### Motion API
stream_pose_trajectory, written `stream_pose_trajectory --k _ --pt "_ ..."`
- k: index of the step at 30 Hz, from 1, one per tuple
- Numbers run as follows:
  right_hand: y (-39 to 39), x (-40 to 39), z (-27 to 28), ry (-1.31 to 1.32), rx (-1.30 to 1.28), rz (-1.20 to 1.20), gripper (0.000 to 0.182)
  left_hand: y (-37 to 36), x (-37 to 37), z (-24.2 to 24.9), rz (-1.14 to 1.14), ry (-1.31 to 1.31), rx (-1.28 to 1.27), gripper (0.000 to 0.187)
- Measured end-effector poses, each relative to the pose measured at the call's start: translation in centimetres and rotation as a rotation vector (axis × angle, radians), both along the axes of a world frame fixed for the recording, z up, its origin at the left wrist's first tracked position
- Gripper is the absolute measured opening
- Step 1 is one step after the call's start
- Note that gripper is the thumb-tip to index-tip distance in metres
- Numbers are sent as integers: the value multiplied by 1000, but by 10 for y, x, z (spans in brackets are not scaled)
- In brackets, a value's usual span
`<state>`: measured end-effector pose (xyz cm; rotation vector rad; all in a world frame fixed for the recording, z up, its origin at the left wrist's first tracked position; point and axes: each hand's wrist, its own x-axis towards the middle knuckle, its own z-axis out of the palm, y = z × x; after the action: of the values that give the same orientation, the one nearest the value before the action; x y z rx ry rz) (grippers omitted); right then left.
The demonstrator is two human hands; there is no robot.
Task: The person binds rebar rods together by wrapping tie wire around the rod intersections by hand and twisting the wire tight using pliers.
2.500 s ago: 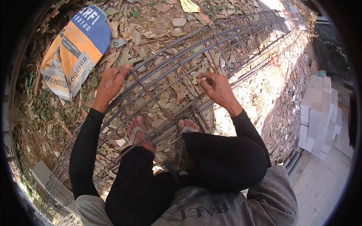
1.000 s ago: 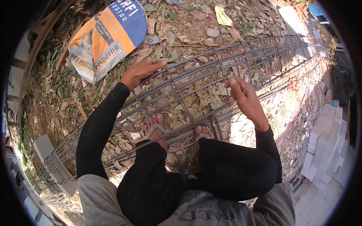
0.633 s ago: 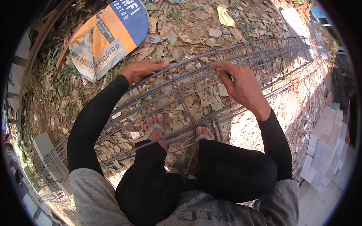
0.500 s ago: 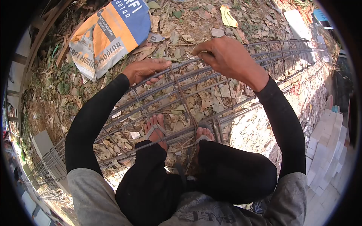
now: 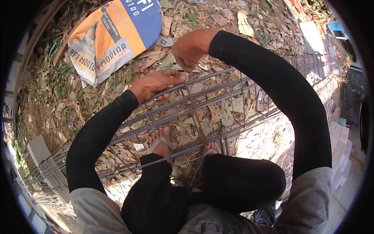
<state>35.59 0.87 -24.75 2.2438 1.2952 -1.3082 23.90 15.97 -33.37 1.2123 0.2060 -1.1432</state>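
A long rebar cage (image 5: 218, 93) of ribbed steel bars and thin rectangular stirrups lies across the ground before me. My left hand (image 5: 157, 84) is closed around its far top bar, with thumb and fingertips beside the corner of a rusty stirrup (image 5: 193, 111). Just above that corner is my right hand (image 5: 193, 50), bent downward with its fingers pinched together. Whatever lies between the right fingertips is too small to make out. Both feet, in flip-flops (image 5: 160, 144), stand by the near bars.
A crumpled blue and orange mortar bag (image 5: 117, 37) lies beyond the cage among dry leaves. A pale block (image 5: 46, 163) is under the cage's left end. White blocks (image 5: 339, 152) are stacked at the right, and a yellow scrap (image 5: 244, 24) lies at the back.
My right hand has moved left along the far bar and turned downward, close to my left fingertips. The left hand stays at the stirrup corner; the view has shifted slightly.
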Motion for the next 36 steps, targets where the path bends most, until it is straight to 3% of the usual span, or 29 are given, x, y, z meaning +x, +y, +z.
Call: stream_pose_trajectory --k 5,11,15,21,24,27,30,34,36 --pt "15 -1 -1 3 -99 41 19 2 2 -2 5 65 -55 46" --pt "2 -4 -16 10 52 2 19 4 7 -9 -21 104 -157 45" --pt "-13 -38 6 -292 245 -74 10 5 8 -18 -26 95 -229 45" --pt "-57 -105 18 -476 427 -154 34 7 7 -28 -49 30 -210 46" --pt "-74 -110 -1 -610 686 -126 32 7 8 -26 -84 41 -230 41" --pt "-77 -106 -1 -563 568 -127 47 6 9 -26 -87 42 -247 34" --pt "-77 -96 4 -469 495 -87 40 4 7 -22 -89 66 -261 31" --pt "-74 -89 -4 -287 505 -376 36 4 5 -14 -40 86 -262 35" --pt "-71 -82 -4 -118 492 -548 36 6 4 -14 -34 61 -131 45"
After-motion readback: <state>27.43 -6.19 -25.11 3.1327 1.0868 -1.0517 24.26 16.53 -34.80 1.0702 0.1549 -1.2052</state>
